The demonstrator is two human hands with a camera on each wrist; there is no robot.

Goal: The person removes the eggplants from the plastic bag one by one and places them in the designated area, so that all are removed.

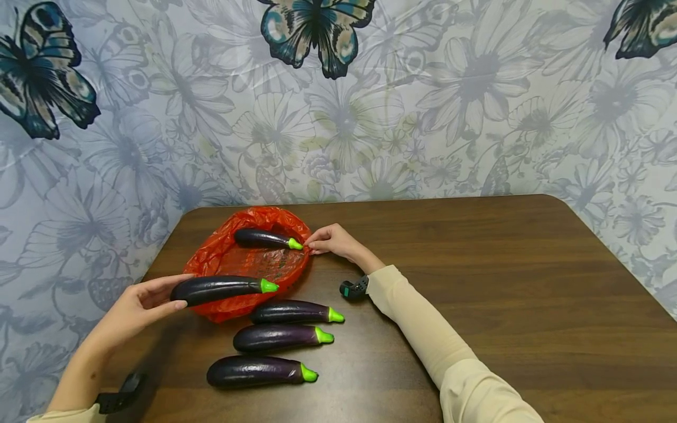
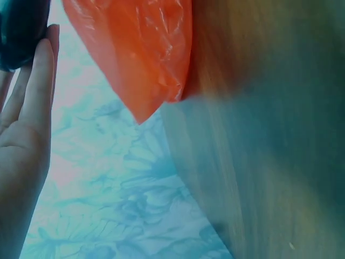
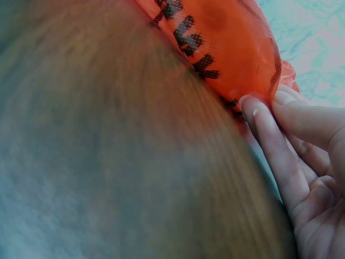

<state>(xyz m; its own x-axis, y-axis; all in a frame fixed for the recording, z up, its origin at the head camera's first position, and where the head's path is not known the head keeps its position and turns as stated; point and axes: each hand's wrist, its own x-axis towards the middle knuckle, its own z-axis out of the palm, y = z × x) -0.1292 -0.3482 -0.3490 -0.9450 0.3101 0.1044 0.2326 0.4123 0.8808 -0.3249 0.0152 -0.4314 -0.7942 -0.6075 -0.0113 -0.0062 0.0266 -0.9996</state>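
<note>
My left hand [image 1: 140, 305] grips an eggplant [image 1: 217, 288] by its rounded end, over the near left part of a red plastic bag [image 1: 211, 252]. The bag lies with its mouth spread wide, and a second eggplant [image 1: 261, 238] rests inside near the far side. With thumb and fingers my right hand [image 1: 338, 242] pinches the bag's right rim. In the right wrist view dark print shows on the bag [image 3: 226, 48] beside the pinching fingers [image 3: 277, 151]. The left wrist view catches only part of the held eggplant [image 2: 21, 32].
Nearer me, a row of three eggplants, far [image 1: 291, 312], middle [image 1: 277, 338] and near [image 1: 256, 371], lies on the brown wooden table [image 1: 476, 294], green stems pointing right. Behind the table hangs a floral covering with butterflies [image 1: 319, 35]. Black bands circle both wrists.
</note>
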